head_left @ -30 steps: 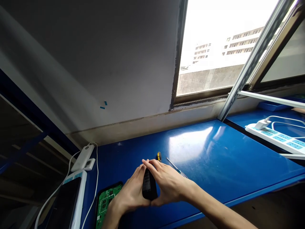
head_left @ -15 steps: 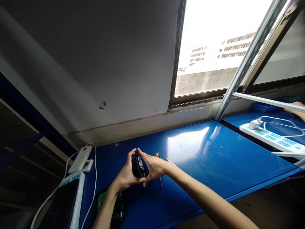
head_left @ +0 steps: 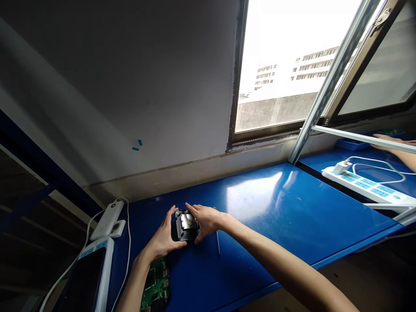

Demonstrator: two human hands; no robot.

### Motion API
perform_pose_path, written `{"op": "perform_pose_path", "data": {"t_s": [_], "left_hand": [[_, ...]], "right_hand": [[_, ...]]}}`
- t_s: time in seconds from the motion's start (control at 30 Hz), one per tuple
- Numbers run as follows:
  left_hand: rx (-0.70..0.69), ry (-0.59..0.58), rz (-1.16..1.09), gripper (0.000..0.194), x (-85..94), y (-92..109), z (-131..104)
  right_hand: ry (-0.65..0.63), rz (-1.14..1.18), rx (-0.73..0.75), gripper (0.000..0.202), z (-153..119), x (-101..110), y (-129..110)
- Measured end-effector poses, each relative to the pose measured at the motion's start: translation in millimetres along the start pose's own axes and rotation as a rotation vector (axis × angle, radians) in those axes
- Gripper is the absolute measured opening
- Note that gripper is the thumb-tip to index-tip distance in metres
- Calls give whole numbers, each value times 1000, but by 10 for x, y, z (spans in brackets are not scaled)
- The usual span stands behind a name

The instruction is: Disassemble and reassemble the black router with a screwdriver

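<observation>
Hold the black square device (head_left: 187, 225) by its edges between curved left hand (head_left: 163, 239) and right hand (head_left: 207, 220), beyond the green circuit board (head_left: 158, 281) on the blue counter (head_left: 260, 236).

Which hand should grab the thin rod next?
Probably the right hand: the rod lies just beside it, while the left hand is across the black box. Both hands are at the box, though.

A dim grey painted wall (head_left: 130, 86) meets a glossy blue tabletop (head_left: 260, 242); bright daylight from a metal-framed sliding window (head_left: 279, 69) glares on its surface.
</observation>
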State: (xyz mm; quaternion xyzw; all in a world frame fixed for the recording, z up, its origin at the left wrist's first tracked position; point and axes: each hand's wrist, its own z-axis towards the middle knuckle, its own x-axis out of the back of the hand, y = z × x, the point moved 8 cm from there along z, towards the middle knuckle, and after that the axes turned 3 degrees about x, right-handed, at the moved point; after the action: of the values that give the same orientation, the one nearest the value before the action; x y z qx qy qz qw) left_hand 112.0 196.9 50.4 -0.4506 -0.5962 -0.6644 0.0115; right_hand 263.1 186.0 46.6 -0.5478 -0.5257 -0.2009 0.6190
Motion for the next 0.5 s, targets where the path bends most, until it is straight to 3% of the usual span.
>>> {"op": "perform_pose_path", "data": {"t_s": [0.17,0.3,0.43,0.5], "left_hand": [[52,18,93,111,78,-53,-75],[64,98,105,91,235,-43,-201],[35,227,52,58,437,227,-544],[-8,379,-65,46,585,479,-825]], "right_hand": [[15,-52,33,146,61,-26,-43],[36,-39,10,144,48,-21,-11],[65,-23,21,145,-18,82,15],[92,-28,4,143,-85,186,42]]}}
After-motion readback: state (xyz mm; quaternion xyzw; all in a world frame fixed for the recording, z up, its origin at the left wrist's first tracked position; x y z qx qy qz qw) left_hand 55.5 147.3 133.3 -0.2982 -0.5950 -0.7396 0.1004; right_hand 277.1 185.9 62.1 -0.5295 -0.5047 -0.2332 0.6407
